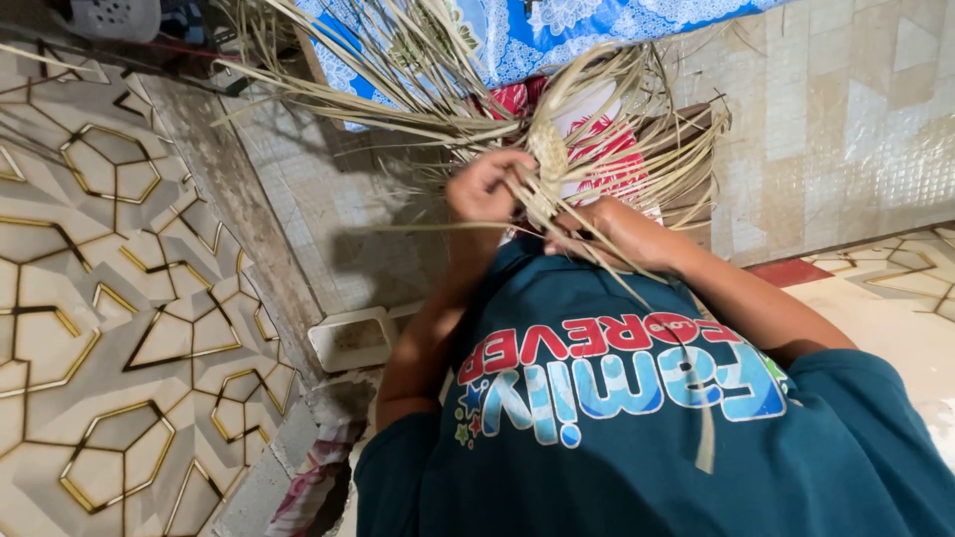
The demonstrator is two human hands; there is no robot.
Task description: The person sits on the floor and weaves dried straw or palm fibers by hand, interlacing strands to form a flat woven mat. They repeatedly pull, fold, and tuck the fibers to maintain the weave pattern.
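Teal t-shirt [637, 438] with a colourful printed chest fills the near part of the view; one loose strip lies down across it. Just beyond the shirt both hands meet on a woven bundle of dried palm-leaf strips [549, 159], held up in front of the chest. Left hand [485, 187] sits on the left side of the woven bundle, fingers curled shut around a few strips close to the plaited core. Right hand [609, 231] sits just below and right of the bundle, fingers pinched closed on strips coming off its lower end. Plaited core is a narrow tight braid standing roughly upright between the two hands. Loose strip ends [378, 89] fan out from the bundle up and to the left, others curve round its right side. Behind the bundle: red-and-white patterned cloth [607, 149], and above that a blue-and-white floral cloth [517, 35]. Left of the bundle, patterned floor tiles [109, 298] with gold hexagon lines. Below-left of the bundle, near the left elbow, a white rectangular plastic container [350, 338]. Right of the bundle, beige mosaic tiling [846, 129].
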